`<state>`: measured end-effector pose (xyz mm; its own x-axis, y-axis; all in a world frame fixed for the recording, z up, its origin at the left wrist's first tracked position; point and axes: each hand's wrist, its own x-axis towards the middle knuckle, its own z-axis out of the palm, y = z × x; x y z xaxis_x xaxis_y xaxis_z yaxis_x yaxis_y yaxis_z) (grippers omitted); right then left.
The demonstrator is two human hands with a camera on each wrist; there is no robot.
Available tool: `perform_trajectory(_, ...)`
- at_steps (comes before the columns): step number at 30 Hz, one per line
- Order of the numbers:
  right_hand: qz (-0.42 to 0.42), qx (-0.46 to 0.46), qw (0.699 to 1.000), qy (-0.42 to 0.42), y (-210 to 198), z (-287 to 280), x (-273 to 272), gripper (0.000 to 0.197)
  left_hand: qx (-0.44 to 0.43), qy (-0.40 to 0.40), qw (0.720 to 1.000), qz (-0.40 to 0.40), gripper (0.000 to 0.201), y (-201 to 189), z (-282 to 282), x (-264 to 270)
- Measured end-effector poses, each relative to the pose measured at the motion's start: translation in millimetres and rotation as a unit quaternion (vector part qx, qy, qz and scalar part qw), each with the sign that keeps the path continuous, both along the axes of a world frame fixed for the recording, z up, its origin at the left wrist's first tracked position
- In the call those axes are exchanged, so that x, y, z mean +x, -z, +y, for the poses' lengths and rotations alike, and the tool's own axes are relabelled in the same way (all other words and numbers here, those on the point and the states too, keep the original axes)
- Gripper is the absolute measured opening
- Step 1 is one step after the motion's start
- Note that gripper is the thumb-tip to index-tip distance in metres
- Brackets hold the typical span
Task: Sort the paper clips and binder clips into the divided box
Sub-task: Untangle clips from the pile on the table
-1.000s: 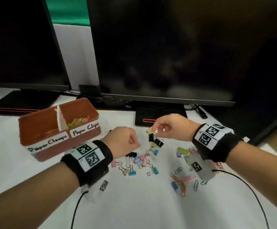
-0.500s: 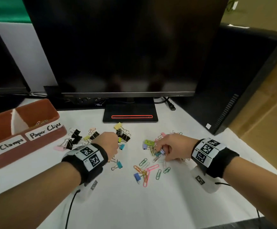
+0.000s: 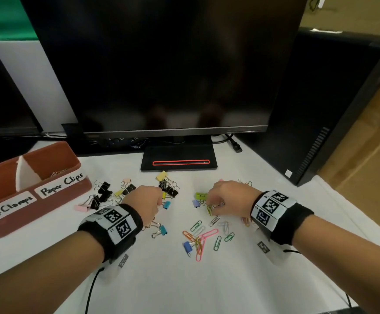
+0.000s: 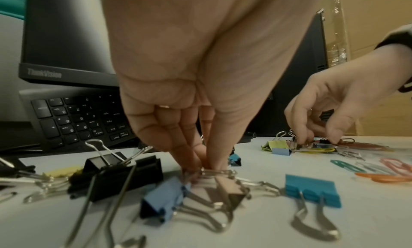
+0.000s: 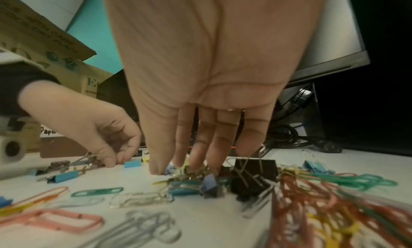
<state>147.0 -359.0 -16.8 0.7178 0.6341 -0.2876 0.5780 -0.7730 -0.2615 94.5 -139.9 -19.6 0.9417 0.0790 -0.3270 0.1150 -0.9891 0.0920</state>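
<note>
The brown divided box point(image 3: 78, 164), labelled "Paper Clamps" and "Paper Clips", stands at the left; a few clips lie in its right compartment. Black, yellow and pink binder clips point(image 3: 104, 189) are strewn in front of it. My left hand point(image 3: 159, 201) reaches down among them, and its thumb and fingers point(image 4: 219, 163) pinch the wire handle of a pale pink binder clip point(image 4: 227, 186) lying on the table. Coloured paper clips point(image 3: 204, 236) lie right of centre. My right hand point(image 5: 176, 169) has its fingertips point(image 5: 196, 163) down on a mixed heap of clips, the thumb apart from them.
A large dark monitor point(image 3: 161, 64) and its stand base point(image 3: 178, 160) rise just behind the clips. A black computer tower point(image 3: 334, 98) stands at the right, a keyboard point(image 4: 78, 119) behind the left hand. The white table's right edge point(image 3: 343, 214) lies beyond the right wrist.
The head view swung right. My right hand came down from the black clips onto the right heap. My left hand lowered from the air onto the binder clips.
</note>
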Motion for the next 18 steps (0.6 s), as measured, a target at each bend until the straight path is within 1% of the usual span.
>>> perform_trajectory(3, -0.005, -0.016, 0.999, 0.032, 2.6, 8.8, -1.3, 0.025, -0.020, -0.002, 1.000, 0.006, 0.029, 1.1, -0.4, 2.2)
perform_trajectory(7, 0.010, 0.008, 0.998, 0.053, 3.9, 18.6, 2.0, 0.019, -0.026, 0.016, 1.000, -0.001, 0.030, 2.9, 3.3, 2.2)
perform_trajectory(10, 0.022, 0.007, 0.999, 0.043, 1.9, 22.6, 5.2, 0.024, -0.040, 0.029, 0.999, -0.003, 0.030, 1.3, 5.0, 1.4)
perform_trajectory(13, 0.014, 0.016, 0.999, 0.024, -1.1, 23.3, 5.0, 0.021, -0.078, 0.048, 0.995, -0.028, 0.021, 5.1, 8.8, -0.2)
perform_trajectory(16, 0.010, 0.046, 0.999, 0.015, -5.6, 18.8, 6.0, 0.017, -0.146, 0.099, 0.982, -0.065, 0.012, 6.1, 3.8, -4.9)
perform_trajectory(18, 0.021, 0.074, 0.997, 0.003, -11.6, 14.7, 4.9, 0.015, -0.181, 0.155, 0.970, -0.053, 0.008, 4.8, -6.7, -9.2)
